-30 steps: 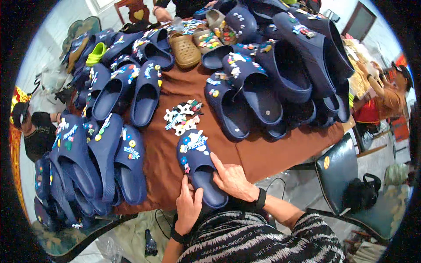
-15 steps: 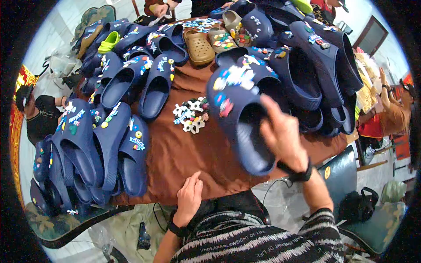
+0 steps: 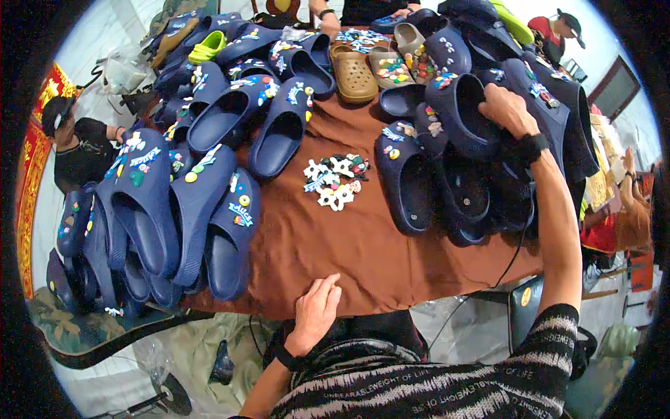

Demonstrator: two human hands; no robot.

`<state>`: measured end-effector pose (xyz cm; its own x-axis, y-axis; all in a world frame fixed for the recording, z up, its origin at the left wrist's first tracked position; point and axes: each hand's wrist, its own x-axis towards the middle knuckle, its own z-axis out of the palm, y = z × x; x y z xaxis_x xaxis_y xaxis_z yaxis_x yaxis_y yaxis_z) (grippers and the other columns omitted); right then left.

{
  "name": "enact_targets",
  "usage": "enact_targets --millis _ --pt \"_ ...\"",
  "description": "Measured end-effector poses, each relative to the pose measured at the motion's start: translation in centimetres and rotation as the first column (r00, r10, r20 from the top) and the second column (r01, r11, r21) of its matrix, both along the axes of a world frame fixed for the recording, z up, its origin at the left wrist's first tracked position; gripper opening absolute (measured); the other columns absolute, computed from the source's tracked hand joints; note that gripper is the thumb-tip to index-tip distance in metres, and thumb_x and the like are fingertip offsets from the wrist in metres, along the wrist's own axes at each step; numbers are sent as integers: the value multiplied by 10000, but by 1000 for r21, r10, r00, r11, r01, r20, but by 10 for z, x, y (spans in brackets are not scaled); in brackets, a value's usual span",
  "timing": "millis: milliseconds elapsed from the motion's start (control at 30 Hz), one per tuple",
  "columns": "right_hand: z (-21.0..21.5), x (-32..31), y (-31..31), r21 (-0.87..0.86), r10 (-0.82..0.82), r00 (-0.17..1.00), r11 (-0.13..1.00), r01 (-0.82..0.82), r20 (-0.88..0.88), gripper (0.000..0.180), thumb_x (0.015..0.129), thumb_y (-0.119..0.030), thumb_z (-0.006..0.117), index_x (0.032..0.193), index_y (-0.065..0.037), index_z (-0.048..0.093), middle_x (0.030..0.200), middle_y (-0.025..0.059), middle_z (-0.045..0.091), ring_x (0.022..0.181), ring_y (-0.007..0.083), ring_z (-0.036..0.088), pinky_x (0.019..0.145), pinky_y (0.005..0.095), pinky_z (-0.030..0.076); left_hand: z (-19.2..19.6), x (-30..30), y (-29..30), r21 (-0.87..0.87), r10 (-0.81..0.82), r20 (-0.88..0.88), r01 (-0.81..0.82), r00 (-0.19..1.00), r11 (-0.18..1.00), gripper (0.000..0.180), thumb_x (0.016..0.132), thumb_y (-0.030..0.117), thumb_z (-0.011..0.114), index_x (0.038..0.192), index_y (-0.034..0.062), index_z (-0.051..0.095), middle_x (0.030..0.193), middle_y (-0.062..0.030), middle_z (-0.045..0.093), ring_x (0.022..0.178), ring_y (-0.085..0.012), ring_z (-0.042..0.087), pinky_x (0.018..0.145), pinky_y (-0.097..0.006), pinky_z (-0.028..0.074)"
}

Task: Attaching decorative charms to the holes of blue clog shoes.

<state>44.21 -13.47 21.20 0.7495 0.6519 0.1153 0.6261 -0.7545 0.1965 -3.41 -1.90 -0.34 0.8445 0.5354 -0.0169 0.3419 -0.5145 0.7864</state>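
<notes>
Two bare hands, both yours, are at a brown tablecloth. Your right hand curls its fingers at the edge of a navy slipper just to its left; whether they pinch it firmly cannot be told. Your left hand rests near the cloth's closest edge, fingers loosely extended. Beyond it lies a pile of charms. Farther past that, left of your right hand, sits a brown clog.

Was a brown-draped table, bore navy clogs left and right, held heaped small charms between
</notes>
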Motion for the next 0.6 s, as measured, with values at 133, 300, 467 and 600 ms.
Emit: enact_targets --millis 133,300,467,600 --pt "-11 -1 -14 62 33 996 997 -38 79 321 859 -288 628 977 11 642 968 270 708 940 433 692 815 524 536 4 0 -1 5 -13 0 13 1000 1000 313 1026 257 525 1248 66 635 1092 -166 670 956 -402 663 827 -482 540" --pt "-3 -18 -23 188 75 983 976 -106 168 440 895 -328 661 1229 -52 584 959 251 724 903 433 706 788 542 551 4 2 -2 4 -17 6 17 1000 1000 309 1029 244 525 1243 54 639 1091 -178 664 958 -404 661 821 -471 539" --pt "3 -79 -11 308 184 962 920 -241 203 437 951 -299 641 1352 -143 562 909 235 726 829 417 714 720 516 570 4 3 -1 28 -26 19 25 999 999 299 1031 230 526 1236 47 645 1075 -184 664 948 -402 666 811 -460 543" --pt "-14 -157 10 366 382 917 842 -396 112 274 947 -246 645 1203 -156 606 751 163 699 700 369 705 595 498 549 6 3 0 7 -27 -14 27 1000 1000 299 1028 230 536 1241 49 641 1090 -180 664 960 -394 667 823 -459 541"
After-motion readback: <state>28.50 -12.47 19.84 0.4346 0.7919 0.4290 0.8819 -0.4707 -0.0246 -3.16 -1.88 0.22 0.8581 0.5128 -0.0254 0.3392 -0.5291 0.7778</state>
